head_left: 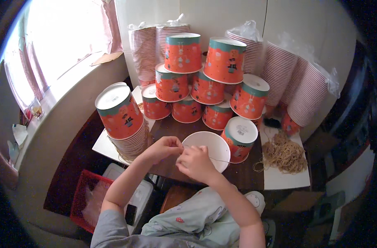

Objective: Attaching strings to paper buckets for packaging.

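The person is sitting at a dark table [246,175] and working with both hands close together over a white cup [211,145] that is lying on its side with its open mouth facing up at the camera. The left hand [163,149] is pinching shut on a thin string [219,159], and the right hand [195,163] is pinching shut on the same string just beside it. The string is running out to the right across the rim of the white cup. It looks like the person is tying or looping the string by the cup, and this step seems to be in the middle, not done. The next move probably calls for a small, careful pull, with both pinches tight so the string is not slipping out. A heap of strings [284,153] is lying on a white sheet [285,180] to the right, near the cup. A stack of orange cups [124,122] is standing just left of the hands. A big pile of orange cups [205,89] is rising behind the white cup, against the wall.
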Demonstrator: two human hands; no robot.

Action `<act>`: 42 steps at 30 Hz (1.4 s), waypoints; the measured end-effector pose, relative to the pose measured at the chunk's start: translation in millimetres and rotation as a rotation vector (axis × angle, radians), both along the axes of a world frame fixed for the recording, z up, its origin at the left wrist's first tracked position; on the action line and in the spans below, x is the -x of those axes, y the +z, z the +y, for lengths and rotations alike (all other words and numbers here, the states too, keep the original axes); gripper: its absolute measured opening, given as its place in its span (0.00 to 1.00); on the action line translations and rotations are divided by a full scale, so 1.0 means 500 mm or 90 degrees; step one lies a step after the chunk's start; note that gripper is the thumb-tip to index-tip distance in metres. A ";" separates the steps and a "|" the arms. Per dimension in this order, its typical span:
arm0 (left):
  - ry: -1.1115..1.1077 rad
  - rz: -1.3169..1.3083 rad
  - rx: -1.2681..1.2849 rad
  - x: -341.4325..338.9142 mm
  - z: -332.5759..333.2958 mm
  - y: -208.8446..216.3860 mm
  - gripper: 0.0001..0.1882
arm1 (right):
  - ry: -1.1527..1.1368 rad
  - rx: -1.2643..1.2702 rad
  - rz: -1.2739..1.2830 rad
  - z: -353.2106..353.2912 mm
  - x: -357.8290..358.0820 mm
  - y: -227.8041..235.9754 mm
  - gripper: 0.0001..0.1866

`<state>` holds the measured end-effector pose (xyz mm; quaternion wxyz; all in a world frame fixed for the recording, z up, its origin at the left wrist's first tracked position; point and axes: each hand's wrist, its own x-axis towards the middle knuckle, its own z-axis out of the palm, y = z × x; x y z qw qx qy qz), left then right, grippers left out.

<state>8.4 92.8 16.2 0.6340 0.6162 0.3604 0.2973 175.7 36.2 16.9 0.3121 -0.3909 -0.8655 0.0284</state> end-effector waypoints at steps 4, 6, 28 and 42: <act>-0.012 0.027 -0.034 0.012 -0.002 0.000 0.05 | -0.007 -0.036 -0.051 0.002 0.006 -0.005 0.06; 0.008 0.021 -0.030 0.015 -0.004 0.002 0.05 | -0.005 0.041 0.082 0.022 -0.010 0.010 0.06; 0.136 0.003 0.076 0.019 -0.020 0.000 0.09 | -0.050 -0.034 0.101 0.031 0.007 -0.019 0.07; 0.238 0.340 -0.455 0.013 -0.093 -0.052 0.10 | -0.057 0.184 0.242 0.036 0.006 -0.012 0.13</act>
